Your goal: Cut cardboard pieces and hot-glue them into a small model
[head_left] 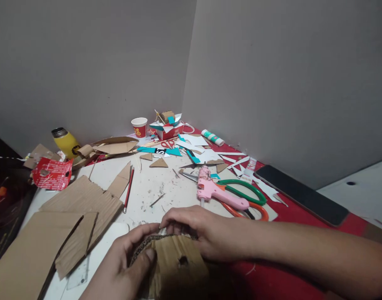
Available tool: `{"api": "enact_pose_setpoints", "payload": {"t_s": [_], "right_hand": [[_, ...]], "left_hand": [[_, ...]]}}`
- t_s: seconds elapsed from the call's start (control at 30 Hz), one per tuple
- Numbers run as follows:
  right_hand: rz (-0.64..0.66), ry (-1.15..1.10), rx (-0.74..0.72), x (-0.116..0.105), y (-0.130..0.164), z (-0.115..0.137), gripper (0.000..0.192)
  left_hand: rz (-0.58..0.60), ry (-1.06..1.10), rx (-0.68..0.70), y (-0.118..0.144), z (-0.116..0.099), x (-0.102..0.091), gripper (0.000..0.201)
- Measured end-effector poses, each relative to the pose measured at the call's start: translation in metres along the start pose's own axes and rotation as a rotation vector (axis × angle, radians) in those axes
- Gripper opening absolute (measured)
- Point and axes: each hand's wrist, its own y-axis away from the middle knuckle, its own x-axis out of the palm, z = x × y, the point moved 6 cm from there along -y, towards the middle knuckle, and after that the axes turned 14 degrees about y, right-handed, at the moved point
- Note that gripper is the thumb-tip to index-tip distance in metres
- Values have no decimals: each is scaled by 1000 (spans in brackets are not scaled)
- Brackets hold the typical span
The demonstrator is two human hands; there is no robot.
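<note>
Far left on the surface [153, 187]: a dark bag edge, a crumpled red wrapper [52, 173], a yellow bottle [66, 143] lying near the wall, and large corrugated cardboard sheets [66, 225] spread flat, with a red pencil [128, 189] just beside them. Low in the middle, the left hand [122, 266] clamped on a curved cardboard piece [175, 262], thumb pressed against its exposed fluted edge, fingers wrapped behind it. Piece held right at the near edge of the surface, a small dark hole visible in its face. Further back, a paper cup [139, 127], a small red box [168, 130] heaped with scraps, and loose teal and white offcuts [193, 150] scattered about. Right hand [193, 229] laid over the top rim of the same piece, fingers closed down on it and pinching the bend. Just beyond that hand, a pink glue gun [215, 192] resting across green and orange scissors [243, 200]; a glue stick [212, 137] near the wall; a dark phone [300, 193] well off to the right. Judged step: bending or pressing the corrugated strip into a curve and holding it there. Next move likely calls for steady pressure from both hands along the rim, without crushing the flutes.
</note>
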Motion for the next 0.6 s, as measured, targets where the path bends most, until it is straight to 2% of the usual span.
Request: {"api": "enact_pose_setpoints", "payload": {"t_s": [0.07,0.13,0.2,0.27,0.4,0.5,0.6], "right_hand": [[-62,71,-48,-4,3,1,27],[-158,193,-190,-11,7,9,32],[-239,352,-344,-15,12,19,28],[-267,473,-365,-17,14,23,20],[-180,446,-227,-16,12,22,27],[-120,458,-243,-12,14,26,31],[-65,497,-296,-7,18,32,32]], "left_hand": [[-36,-7,-3,-2,3,-3,42],[-58,-25,-2,-4,5,-5,42],[-61,-28,-8,-6,7,-6,43],[-68,-19,-31,-6,9,-6,44],[-56,20,-112,-8,13,-6,42],[2,58,-196,-11,16,-3,44],[43,52,-225,-13,18,-3,39]]}}
